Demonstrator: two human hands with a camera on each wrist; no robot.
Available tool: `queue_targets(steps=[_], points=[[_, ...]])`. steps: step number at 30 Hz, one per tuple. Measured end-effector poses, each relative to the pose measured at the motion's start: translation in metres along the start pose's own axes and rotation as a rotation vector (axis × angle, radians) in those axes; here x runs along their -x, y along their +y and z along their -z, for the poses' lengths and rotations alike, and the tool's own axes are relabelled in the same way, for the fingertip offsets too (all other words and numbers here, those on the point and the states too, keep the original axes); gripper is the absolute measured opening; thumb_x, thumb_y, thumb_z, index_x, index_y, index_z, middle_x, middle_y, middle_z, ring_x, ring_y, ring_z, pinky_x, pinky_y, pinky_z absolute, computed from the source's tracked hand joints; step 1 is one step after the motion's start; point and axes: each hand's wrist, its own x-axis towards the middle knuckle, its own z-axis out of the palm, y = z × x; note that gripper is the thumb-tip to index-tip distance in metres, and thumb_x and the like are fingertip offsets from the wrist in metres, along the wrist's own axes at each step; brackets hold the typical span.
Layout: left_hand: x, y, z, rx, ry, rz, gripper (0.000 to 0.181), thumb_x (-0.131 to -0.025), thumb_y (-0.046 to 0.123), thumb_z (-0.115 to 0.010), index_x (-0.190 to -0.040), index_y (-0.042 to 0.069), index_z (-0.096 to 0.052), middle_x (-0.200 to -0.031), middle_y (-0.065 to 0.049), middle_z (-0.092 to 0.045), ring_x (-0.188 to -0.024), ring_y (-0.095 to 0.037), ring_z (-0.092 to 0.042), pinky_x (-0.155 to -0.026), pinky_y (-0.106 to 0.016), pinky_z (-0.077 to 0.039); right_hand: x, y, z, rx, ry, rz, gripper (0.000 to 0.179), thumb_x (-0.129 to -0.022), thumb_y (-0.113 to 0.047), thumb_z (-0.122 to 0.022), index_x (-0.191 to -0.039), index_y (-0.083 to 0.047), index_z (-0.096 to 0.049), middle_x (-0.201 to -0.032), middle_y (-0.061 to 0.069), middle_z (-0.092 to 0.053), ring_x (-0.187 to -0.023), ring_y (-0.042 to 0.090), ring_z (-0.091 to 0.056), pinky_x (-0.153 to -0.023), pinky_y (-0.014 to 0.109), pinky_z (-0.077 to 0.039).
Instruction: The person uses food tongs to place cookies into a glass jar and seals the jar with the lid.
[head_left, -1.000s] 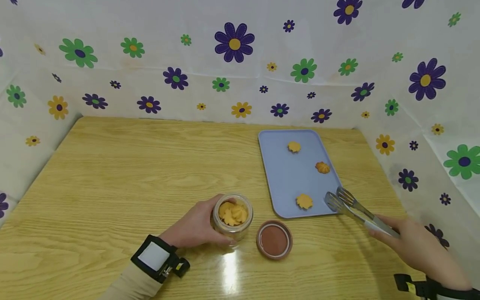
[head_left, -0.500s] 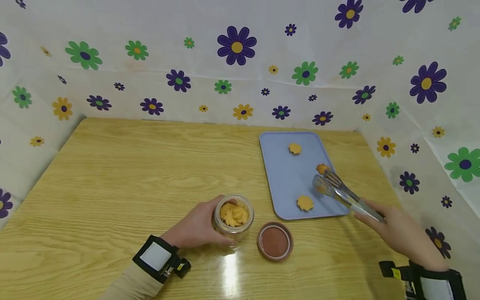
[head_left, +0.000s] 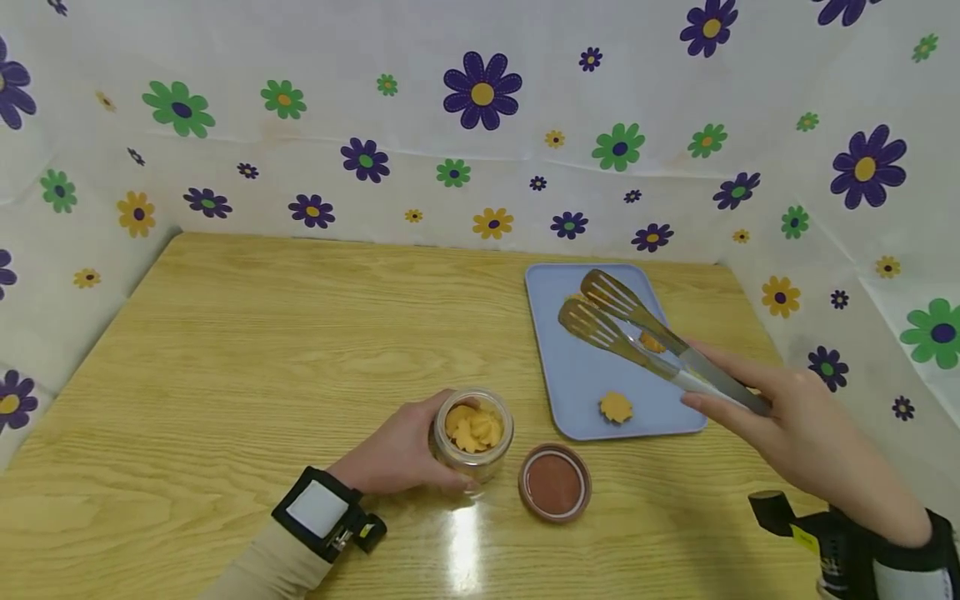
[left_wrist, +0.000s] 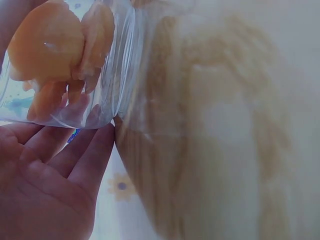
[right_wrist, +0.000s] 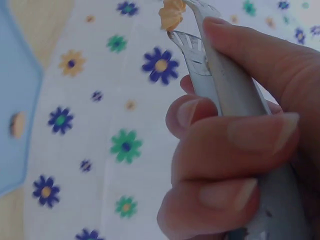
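My left hand grips a clear glass jar standing upright and lidless, with several yellow piped cookies inside. In the left wrist view the fingers lie against the glass below the cookies. Slotted metal tongs are in my right hand, thumb on one arm and fingers on the other. Their spread tips hang over the far part of the blue tray, partly hiding a cookie. A browner cookie shows between the arms. In the right wrist view a ridged cookie appears right at the tips.
Another cookie lies near the tray's front edge. A round brown lid rests on the wooden table between jar and tray. Flower-printed cloth stands along the back and sides.
My right hand has moved left and forward, bringing the tongs from the tray's front right corner over its far part. The left hand and jar stay put.
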Motion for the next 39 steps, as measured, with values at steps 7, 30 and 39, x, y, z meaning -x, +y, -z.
queue_targets(steps=[7, 30, 39], points=[[-0.001, -0.001, 0.001, 0.008, -0.005, -0.012, 0.088, -0.063, 0.039, -0.095, -0.14, 0.025, -0.056, -0.126, 0.008, -0.066, -0.113, -0.012, -0.061, -0.102, -0.045, -0.05, -0.007, -0.036, 0.0, 0.058, -0.038, 0.169, 0.055, -0.093, -0.042, -0.07, -0.142, -0.019, -0.065, -0.111, 0.006, -0.077, -0.071, 0.008, -0.06, -0.056, 0.026, -0.049], [0.0, -0.003, 0.002, -0.023, -0.012, -0.018, 0.083, -0.063, 0.04, -0.095, -0.135, 0.027, -0.056, -0.12, 0.008, -0.068, -0.11, -0.011, -0.063, -0.097, -0.042, -0.053, -0.024, -0.051, -0.056, -0.052, -0.337, 0.267, 0.059, -0.097, -0.059, -0.052, -0.145, -0.025, -0.062, -0.109, 0.001, -0.078, -0.117, 0.028, -0.068, -0.077, 0.036, -0.053], [0.0, -0.002, 0.002, -0.011, -0.012, -0.024, 0.091, -0.063, 0.043, -0.094, -0.143, 0.025, -0.053, -0.123, 0.008, -0.068, -0.114, -0.011, -0.063, -0.1, -0.044, -0.052, -0.024, -0.044, -0.049, -0.15, -0.339, 0.181, 0.062, -0.096, -0.056, -0.057, -0.147, -0.019, -0.06, -0.095, -0.008, -0.072, -0.071, 0.003, -0.058, -0.063, 0.026, -0.048]])
